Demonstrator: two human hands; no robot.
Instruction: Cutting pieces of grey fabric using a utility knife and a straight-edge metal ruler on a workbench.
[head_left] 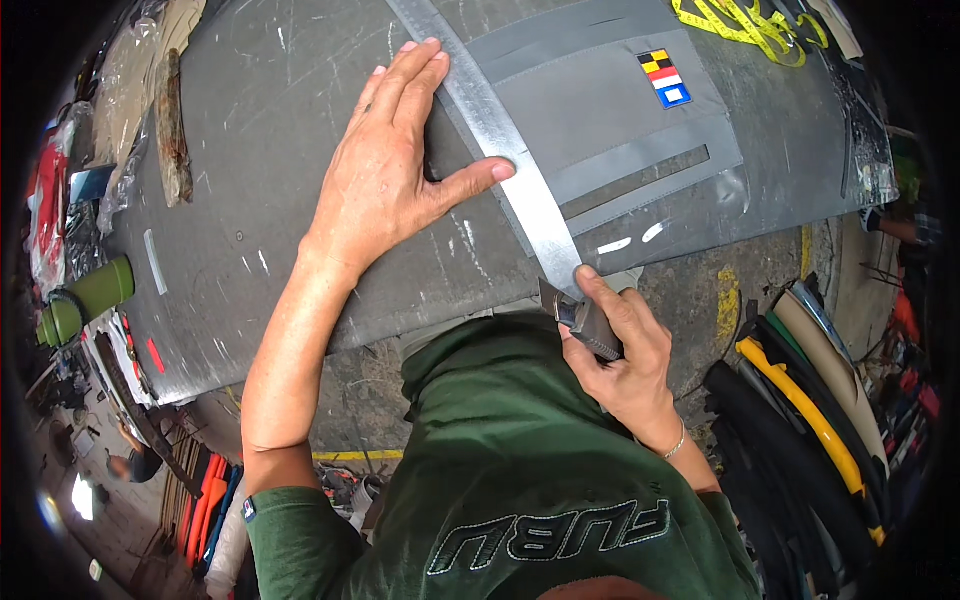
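Observation:
A metal ruler (545, 215) lies slantwise across a grey fabric panel (590, 110), running from the far edge of the view toward my body. My left hand (385, 165) is open, its thumb and fingertips resting on the ruler with the fingers stretched out. In my right hand (635, 345) is a utility knife (597, 330), its blade (548, 298) showing beside the ruler's near end, at the table's front edge. The right thumb touches the ruler's end. On the panel are a stitched patch of coloured flags (665, 79) and a long slot (640, 182).
The dark, scratched work table (250, 200) carries a yellow tape measure (755, 30), a worn wooden stick (172, 130), two white slivers (614, 246) and a grey strip (155, 262). A green bottle (90, 298) is at the left. Fabric rolls (800, 400) stand at the right.

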